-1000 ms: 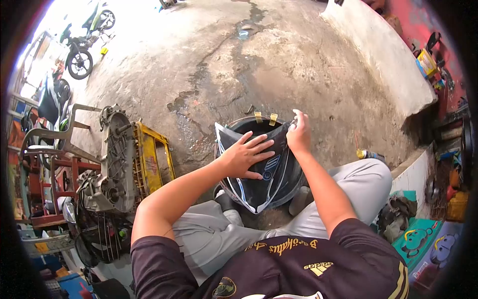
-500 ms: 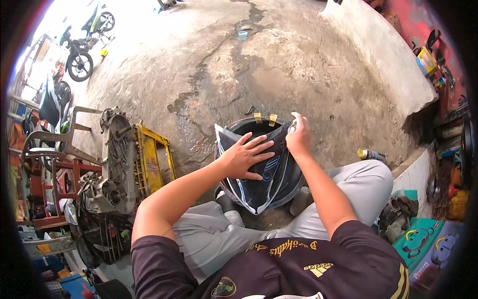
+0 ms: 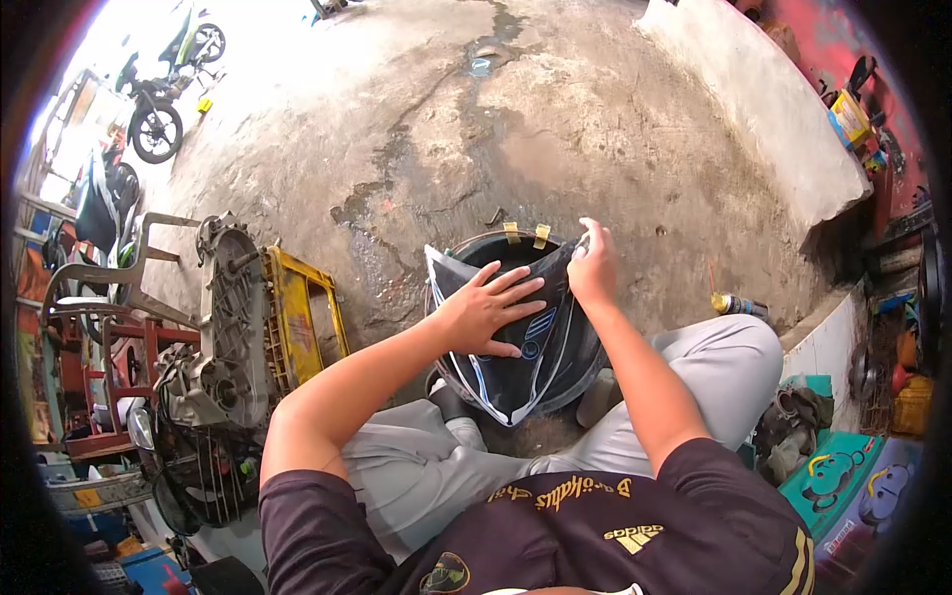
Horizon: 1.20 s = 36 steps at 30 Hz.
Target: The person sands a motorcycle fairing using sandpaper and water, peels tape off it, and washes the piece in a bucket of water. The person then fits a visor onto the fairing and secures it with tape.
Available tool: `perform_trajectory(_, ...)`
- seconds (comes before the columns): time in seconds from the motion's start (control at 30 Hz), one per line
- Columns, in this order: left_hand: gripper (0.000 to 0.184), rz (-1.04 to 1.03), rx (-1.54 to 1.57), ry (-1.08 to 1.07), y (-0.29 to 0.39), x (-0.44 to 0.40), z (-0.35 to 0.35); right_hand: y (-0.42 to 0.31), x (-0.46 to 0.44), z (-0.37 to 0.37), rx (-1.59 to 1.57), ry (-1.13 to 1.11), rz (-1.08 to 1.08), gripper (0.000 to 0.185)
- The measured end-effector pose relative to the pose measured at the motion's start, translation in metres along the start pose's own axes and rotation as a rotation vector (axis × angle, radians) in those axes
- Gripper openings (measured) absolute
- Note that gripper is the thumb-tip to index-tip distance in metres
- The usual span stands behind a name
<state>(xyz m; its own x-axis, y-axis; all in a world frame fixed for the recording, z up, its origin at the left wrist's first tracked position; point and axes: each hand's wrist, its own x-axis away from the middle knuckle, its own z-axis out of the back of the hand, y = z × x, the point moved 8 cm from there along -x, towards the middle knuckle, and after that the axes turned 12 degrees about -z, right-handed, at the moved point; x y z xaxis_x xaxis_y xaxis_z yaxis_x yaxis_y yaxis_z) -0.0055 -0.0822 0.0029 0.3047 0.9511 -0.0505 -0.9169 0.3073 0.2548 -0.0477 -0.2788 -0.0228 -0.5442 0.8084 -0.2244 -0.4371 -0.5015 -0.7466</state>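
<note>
A black V-shaped panel (image 3: 509, 382) with white and blue stripes lies across a round black tub (image 3: 585, 375) between my legs. My left hand (image 3: 493, 310) rests flat on the panel with its fingers spread. At the panel's upper right corner, my right hand (image 3: 592, 266) has its fingers bent and closed around the corner or something small there; the details are hidden. Two yellowish pieces (image 3: 541, 236) sit on the tub's far rim.
A metal engine casing (image 3: 233, 327) and a yellow crate (image 3: 297, 312) stand at the left, beside a chair frame (image 3: 149, 297). A can (image 3: 739, 305) lies beyond my right knee. Motorcycles (image 3: 157, 129) are at the far left, a white wall (image 3: 764, 109) at the right.
My right hand has shifted very slightly at the panel's corner. My left hand stays spread on the panel.
</note>
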Motion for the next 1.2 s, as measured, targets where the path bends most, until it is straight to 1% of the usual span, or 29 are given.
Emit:
perform_trajectory(0.07,0.089,0.003,0.004,-0.004,0.001,0.001,-0.002,0.004,-0.006,-0.004,-0.007,-0.001,-0.020,0.045)
perform_trajectory(0.17,0.089,0.006,-0.008,-0.004,0.000,0.001,0.001,-0.001,-0.011,-0.007,0.028,-0.002,-0.028,0.049)
perform_trajectory(0.23,0.089,-0.006,-0.010,-0.003,0.001,0.003,0.000,0.001,-0.005,-0.004,-0.055,-0.025,-0.153,0.055)
perform_trajectory(0.27,0.089,0.005,0.005,-0.020,-0.001,0.003,-0.003,-0.005,-0.004,-0.002,-0.055,-0.025,-0.130,0.055)
perform_trajectory(0.33,0.087,-0.008,-0.013,-0.021,-0.003,0.001,0.000,0.005,0.002,0.000,-0.009,-0.090,-0.341,0.060)
perform_trajectory(0.4,0.088,-0.007,-0.009,-0.014,-0.005,0.000,0.001,0.009,-0.002,-0.004,-0.010,-0.108,-0.339,0.061)
perform_trajectory(0.47,0.088,-0.015,0.001,-0.032,-0.003,0.001,-0.001,0.012,-0.008,-0.008,0.004,-0.033,-0.258,0.062)
perform_trajectory(0.5,0.088,-0.015,-0.002,-0.018,-0.004,0.001,-0.002,0.010,-0.010,-0.008,0.004,-0.035,-0.267,0.062)
perform_trajectory(0.57,0.088,-0.002,0.010,-0.007,-0.002,-0.001,0.002,0.008,-0.012,-0.006,-0.025,-0.127,-0.348,0.063)
perform_trajectory(0.6,0.088,-0.015,0.016,-0.022,-0.001,-0.002,0.001,0.009,-0.008,-0.003,-0.028,-0.121,-0.367,0.063)
perform_trajectory(0.67,0.088,-0.003,-0.011,-0.020,-0.001,-0.001,0.002,0.004,0.004,-0.002,0.038,-0.113,-0.313,0.065)
perform_trajectory(0.7,0.087,-0.010,-0.019,-0.020,-0.001,-0.001,0.002,0.009,0.008,-0.003,0.030,-0.108,-0.324,0.065)
perform_trajectory(0.77,0.087,-0.011,-0.018,-0.029,-0.001,-0.001,0.001,0.007,0.011,-0.002,-0.027,-0.076,-0.195,0.067)
perform_trajectory(0.8,0.087,-0.005,-0.014,-0.026,-0.001,-0.001,0.001,0.005,0.010,-0.002,-0.027,-0.074,-0.189,0.067)
perform_trajectory(0.87,0.087,0.002,-0.024,-0.028,0.000,-0.001,0.001,0.003,0.004,0.000,-0.036,-0.078,-0.219,0.067)
perform_trajectory(0.97,0.087,0.011,-0.038,-0.026,0.000,0.000,0.000,0.011,-0.010,-0.007,-0.023,-0.091,-0.223,0.065)
perform_trajectory(1.0,0.087,0.011,-0.034,-0.024,0.000,-0.001,0.000,0.003,-0.014,-0.003,-0.025,-0.091,-0.215,0.065)
perform_trajectory(1.07,0.088,0.005,-0.028,-0.032,0.000,0.000,-0.002,0.011,-0.011,-0.004,-0.084,-0.219,-0.453,0.064)
perform_trajectory(1.1,0.089,0.008,-0.034,-0.035,0.000,0.000,0.000,0.013,-0.006,-0.004,-0.086,-0.219,-0.468,0.064)
perform_trajectory(1.17,0.089,0.008,-0.037,-0.050,0.001,-0.002,0.001,0.012,0.001,0.000,0.003,-0.180,-0.384,0.062)
perform_trajectory(1.2,0.089,0.007,-0.041,-0.055,0.001,-0.002,0.000,0.019,0.004,-0.002,0.005,-0.173,-0.401,0.062)
